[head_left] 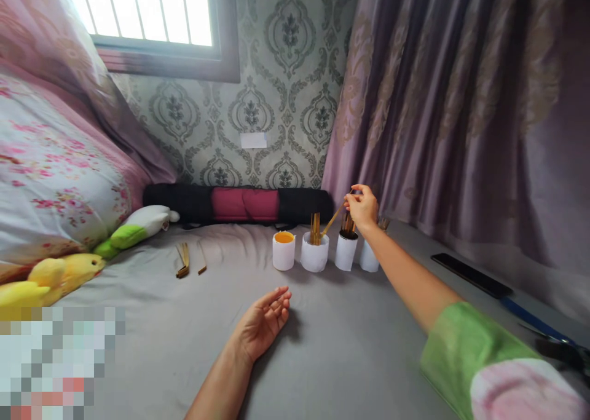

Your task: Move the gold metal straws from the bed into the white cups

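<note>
My right hand (pixel 362 206) pinches the upper end of a thin golden-brown stick (pixel 332 221). The stick slants down to the left, its lower end at the rim of a wide white cup (pixel 314 255), where several similar upright sticks (pixel 315 229) stand. Left of that cup is a white cup with an orange inside (pixel 283 253). Below my right hand stands a narrower white cup (pixel 346 253) with dark brown sticks in it; another white cup (pixel 369 257) is partly hidden by my forearm. My left hand (pixel 267 321) lies palm up on the grey sheet, fingers loosely bent, holding nothing.
A small bundle of sticks (pixel 183 261) and another few sticks (pixel 201 260) lie on the grey sheet (pixel 184 334). Behind is a black and maroon roll (pixel 244 204). Plush toys (pixel 142 226) sit at left. A black phone (pixel 470 275) and blue strap (pixel 534 318) are at right.
</note>
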Available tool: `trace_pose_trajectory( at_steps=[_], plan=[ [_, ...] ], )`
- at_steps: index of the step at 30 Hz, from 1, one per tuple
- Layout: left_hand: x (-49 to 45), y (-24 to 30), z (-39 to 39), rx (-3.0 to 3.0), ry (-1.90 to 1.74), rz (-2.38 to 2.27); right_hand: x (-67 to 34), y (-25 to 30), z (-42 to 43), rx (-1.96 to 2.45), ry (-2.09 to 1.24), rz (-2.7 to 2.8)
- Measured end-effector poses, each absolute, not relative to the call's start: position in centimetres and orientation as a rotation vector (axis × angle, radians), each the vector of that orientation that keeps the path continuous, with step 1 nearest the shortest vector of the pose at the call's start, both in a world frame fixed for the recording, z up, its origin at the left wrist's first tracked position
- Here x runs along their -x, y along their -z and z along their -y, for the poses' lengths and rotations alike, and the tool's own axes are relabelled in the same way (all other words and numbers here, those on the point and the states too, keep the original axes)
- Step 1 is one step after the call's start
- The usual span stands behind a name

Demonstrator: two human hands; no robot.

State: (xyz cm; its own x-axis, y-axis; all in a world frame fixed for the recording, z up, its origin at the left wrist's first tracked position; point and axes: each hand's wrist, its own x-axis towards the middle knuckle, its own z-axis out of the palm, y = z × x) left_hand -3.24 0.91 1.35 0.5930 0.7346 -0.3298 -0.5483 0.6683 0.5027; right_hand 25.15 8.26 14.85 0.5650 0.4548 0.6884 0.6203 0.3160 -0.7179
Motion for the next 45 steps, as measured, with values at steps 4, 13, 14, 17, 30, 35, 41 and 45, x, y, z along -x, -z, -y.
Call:
trace_pose_trajectory(
  at_steps=[4, 13, 14, 17, 30, 35, 41, 45],
  plan=[
    [3.3, -1.4, -0.9, -0.366, -0.762, -0.554, -24.2, -14.5, -9.0, 1.325, 0.135, 1.128],
    [3.3, -1.5, -0.9, -0.349, -0.764, -0.549, -23.2, -13.3, -10.9, 1.353, 0.011, 1.246],
    [3.3, -1.5, -0.9, -0.351, -0.766, -0.548, -23.1, -13.2, -10.9, 1.354, -0.003, 1.260],
    [3.3, -1.5, -0.9, -0.361, -0.765, -0.544, -22.8, -13.0, -11.0, 1.361, -0.029, 1.285],
    [3.2, -1.6, -0.9, -0.346, -0.767, -0.557, -21.1, -11.1, -12.6, 1.407, -0.116, 1.453],
    [3.2, -1.4, -0.9, -0.350, -0.777, -0.559, -20.6, -10.4, -13.3, 1.438, -0.110, 1.483],
    [3.2, -1.4, -0.9, -0.355, -0.778, -0.558, -20.6, -9.5, -13.7, 1.486, -0.098, 1.510],
    [3.2, -1.4, -1.0, -0.354, -0.775, -0.550, -20.8, -9.2, -13.9, 1.524, -0.063, 1.523]
  ],
)
